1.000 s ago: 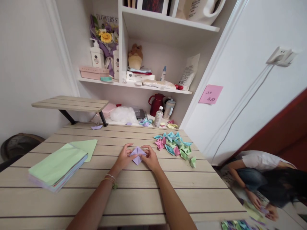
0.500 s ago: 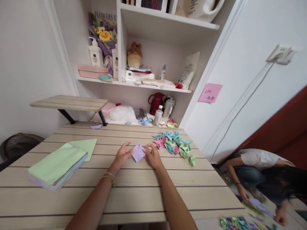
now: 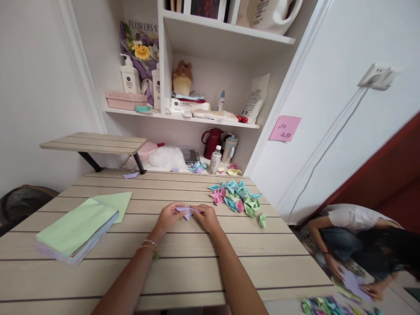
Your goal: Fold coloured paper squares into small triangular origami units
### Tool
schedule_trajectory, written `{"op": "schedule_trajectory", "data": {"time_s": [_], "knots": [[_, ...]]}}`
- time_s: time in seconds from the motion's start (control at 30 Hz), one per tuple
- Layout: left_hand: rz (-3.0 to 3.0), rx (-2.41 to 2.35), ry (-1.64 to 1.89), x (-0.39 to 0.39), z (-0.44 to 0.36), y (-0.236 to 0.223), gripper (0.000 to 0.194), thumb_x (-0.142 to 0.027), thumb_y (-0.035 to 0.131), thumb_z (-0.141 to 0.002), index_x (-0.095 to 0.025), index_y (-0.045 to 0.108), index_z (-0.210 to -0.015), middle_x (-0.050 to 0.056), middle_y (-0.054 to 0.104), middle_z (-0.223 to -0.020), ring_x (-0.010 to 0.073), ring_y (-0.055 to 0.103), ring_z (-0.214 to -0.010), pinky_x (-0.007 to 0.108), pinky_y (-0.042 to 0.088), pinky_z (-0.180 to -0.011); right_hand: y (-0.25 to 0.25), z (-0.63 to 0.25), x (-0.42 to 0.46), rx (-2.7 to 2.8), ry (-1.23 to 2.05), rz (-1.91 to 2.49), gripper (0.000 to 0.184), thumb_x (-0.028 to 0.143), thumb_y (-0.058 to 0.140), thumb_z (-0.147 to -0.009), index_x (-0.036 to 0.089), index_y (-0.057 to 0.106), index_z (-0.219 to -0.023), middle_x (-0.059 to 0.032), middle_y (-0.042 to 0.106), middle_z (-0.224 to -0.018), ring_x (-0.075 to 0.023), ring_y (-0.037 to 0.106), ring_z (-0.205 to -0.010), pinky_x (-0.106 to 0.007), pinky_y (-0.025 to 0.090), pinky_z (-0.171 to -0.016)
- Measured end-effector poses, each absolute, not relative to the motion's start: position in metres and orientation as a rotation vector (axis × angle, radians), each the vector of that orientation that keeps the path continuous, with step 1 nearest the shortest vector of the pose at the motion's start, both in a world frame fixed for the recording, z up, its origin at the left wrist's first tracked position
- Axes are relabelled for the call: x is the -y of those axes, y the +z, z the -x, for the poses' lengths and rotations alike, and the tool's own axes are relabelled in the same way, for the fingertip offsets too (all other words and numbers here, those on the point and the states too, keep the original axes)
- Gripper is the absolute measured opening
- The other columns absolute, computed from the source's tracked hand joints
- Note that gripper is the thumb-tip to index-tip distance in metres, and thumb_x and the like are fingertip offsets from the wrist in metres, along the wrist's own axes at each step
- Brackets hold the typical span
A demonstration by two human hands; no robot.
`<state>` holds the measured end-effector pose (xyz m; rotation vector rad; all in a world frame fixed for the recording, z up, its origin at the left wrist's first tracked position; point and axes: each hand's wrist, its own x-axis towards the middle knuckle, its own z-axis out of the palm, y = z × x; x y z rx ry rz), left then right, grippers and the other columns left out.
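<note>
A small folded piece of purple origami paper (image 3: 187, 213) is held between both hands over the middle of the wooden table (image 3: 183, 275). My left hand (image 3: 170, 215) pinches its left side, with the thumb on the near face. On the right side, my right hand (image 3: 205, 216) grips it between thumb and fingers. Part of the paper is hidden behind the fingers. To the right of my hands lies a pile of folded paper pieces (image 3: 234, 194) in blue, pink and green. A stack of coloured paper (image 3: 77, 227), light green on top, lies to the left.
A small raised shelf (image 3: 93, 142) stands at the back left. Behind the table are a clear bottle (image 3: 215, 160), a red jug (image 3: 212, 143) and a plastic bag (image 3: 168, 157). At the lower right a person (image 3: 354, 240) crouches on the floor, handling purple paper.
The purple paper was a flat diamond facing me; now it is folded to a narrower shape. My hands have drawn closer together. The crouching person's hands have moved with a purple sheet.
</note>
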<state>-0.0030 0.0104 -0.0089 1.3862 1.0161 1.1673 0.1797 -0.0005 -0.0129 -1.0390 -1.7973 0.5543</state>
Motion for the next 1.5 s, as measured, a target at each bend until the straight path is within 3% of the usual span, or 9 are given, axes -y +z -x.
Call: {"op": "schedule_trajectory", "data": {"time_s": [0.1,0.33,0.5,1.1,1.2,1.33,1.5], "knots": [[-1.371,-1.067,1.165,-0.011,0.003,-0.010,0.030,-0.035,0.068,-0.062,-0.012,0.061,-0.080,-0.001,0.061,-0.050,0.0112,0.055,-0.043,0.022,0.045,-0.046,-0.012,-0.179,0.002,1.790,0.498,1.002,0.026,0.027,0.054,-0.080,0.025,0.065,-0.103,-0.0058,0.068,-0.079,-0.0183,0.062,-0.071,-0.029,0.048,-0.066],[-1.264,-0.890,1.213,-0.013,0.002,-0.009,0.038,-0.036,0.068,-0.063,-0.011,0.059,-0.090,0.009,0.069,-0.078,0.0192,0.066,-0.071,0.032,0.052,-0.071,-0.011,-0.170,0.006,1.822,0.477,0.966,0.035,0.030,0.061,-0.075,0.024,0.061,-0.110,-0.0076,0.068,-0.094,-0.0200,0.063,-0.082,-0.031,0.050,-0.075],[-1.328,-0.883,1.225,-0.015,0.002,-0.014,0.042,-0.035,0.067,-0.064,-0.011,0.058,-0.098,0.011,0.069,-0.090,0.0209,0.065,-0.081,0.035,0.052,-0.077,-0.011,-0.168,0.006,1.812,0.496,1.046,0.033,0.032,0.058,-0.077,0.024,0.062,-0.109,-0.0072,0.068,-0.096,-0.0209,0.064,-0.083,-0.031,0.051,-0.074],[-1.487,-0.970,1.235,-0.011,0.001,-0.014,0.032,-0.029,0.062,-0.069,-0.013,0.058,-0.096,0.008,0.069,-0.086,0.0187,0.065,-0.077,0.034,0.051,-0.078,-0.005,-0.170,0.009,1.929,0.431,1.167,0.032,0.030,0.041,-0.086,0.020,0.060,-0.110,-0.0061,0.065,-0.105,-0.0198,0.061,-0.095,-0.030,0.046,-0.084],[-1.515,-0.988,1.214,-0.011,0.000,-0.015,0.032,-0.025,0.061,-0.069,-0.014,0.057,-0.099,0.008,0.068,-0.089,0.0177,0.065,-0.079,0.033,0.051,-0.077,-0.006,-0.168,0.009,1.925,0.344,1.222,0.033,0.027,0.039,-0.087,0.021,0.058,-0.112,-0.0068,0.067,-0.101,-0.0202,0.063,-0.089,-0.030,0.047,-0.080],[-1.545,-1.055,1.288,-0.009,-0.002,-0.015,0.033,-0.021,0.062,-0.065,-0.016,0.057,-0.098,0.007,0.067,-0.090,0.0161,0.064,-0.074,0.030,0.053,-0.071,-0.009,-0.160,0.011,1.880,0.304,1.327,0.038,0.022,0.041,-0.083,0.022,0.051,-0.119,-0.0051,0.069,-0.075,-0.0185,0.063,-0.062,-0.026,0.046,-0.062],[-1.467,-1.010,1.333,-0.010,0.000,-0.011,0.026,-0.028,0.065,-0.065,-0.015,0.063,-0.088,0.009,0.068,-0.091,0.0200,0.064,-0.084,0.032,0.051,-0.077,-0.014,-0.149,0.007,1.548,0.685,1.157,0.025,0.025,0.042,-0.079,0.017,0.056,-0.099,-0.0006,0.063,-0.062,-0.0137,0.057,-0.051,-0.022,0.044,-0.050]]}}
